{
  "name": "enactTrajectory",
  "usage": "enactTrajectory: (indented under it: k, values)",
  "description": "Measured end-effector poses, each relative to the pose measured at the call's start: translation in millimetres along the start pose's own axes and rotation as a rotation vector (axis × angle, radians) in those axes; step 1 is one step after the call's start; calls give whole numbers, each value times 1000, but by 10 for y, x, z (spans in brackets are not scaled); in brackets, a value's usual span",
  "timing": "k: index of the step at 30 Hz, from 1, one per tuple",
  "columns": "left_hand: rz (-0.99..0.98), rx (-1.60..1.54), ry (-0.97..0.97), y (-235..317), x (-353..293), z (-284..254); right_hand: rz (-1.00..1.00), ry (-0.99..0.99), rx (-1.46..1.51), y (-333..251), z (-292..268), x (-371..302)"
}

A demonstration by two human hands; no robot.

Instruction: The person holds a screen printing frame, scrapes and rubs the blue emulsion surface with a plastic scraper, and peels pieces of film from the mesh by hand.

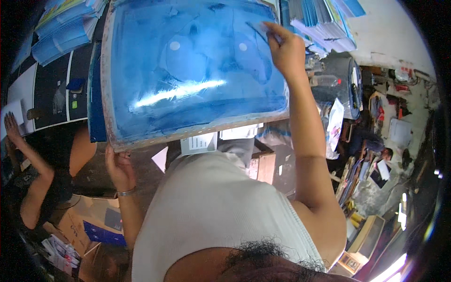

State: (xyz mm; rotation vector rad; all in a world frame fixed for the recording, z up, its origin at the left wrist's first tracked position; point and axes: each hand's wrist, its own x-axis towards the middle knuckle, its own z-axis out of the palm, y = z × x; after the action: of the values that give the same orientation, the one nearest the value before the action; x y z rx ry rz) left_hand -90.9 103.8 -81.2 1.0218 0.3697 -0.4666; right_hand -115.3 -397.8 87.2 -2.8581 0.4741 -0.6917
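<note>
In front of me a framed blue mesh screen (192, 101), like a screen-printing frame, slants up with a glossy light streak and two pale round spots. My left hand (121, 168) is at its near left corner, fingers curled at the lower edge; part of the grip is hidden behind the frame. Over the screen's far right side, my right hand (287, 51) pinches a thin, flat bluish piece (257, 31) against or just above the surface. Whether that piece is a cloth or a card cannot be made out.
Stacks of blue printed sheets (66, 37) lie at the far left, more sheets (317, 21) at the far right. A plastic bottle (325, 81) lies right of the screen. Another person's hand (11, 123) rests on white paper at left. A cardboard box (75, 223) stands lower left.
</note>
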Motion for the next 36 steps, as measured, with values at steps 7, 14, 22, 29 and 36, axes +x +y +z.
enactTrajectory:
  k: [7, 14, 22, 29, 36]
  values:
    - [29, 51, 50, 52, -56, 161, -166, -77, -55, 561, 633, 833]
    - [-28, 98, 120, 2, -62, -24, -346, -154, 11, 400, 1068, 1195]
    - [93, 117, 129, -20, -97, 171, -547, -248, 62, 370, 875, 942]
    - [76, 115, 203, -75, -83, 192, -458, -292, 187, 138, 757, 903]
    - [123, 55, 226, -90, -88, 230, -701, -242, 203, -231, 1073, 1233]
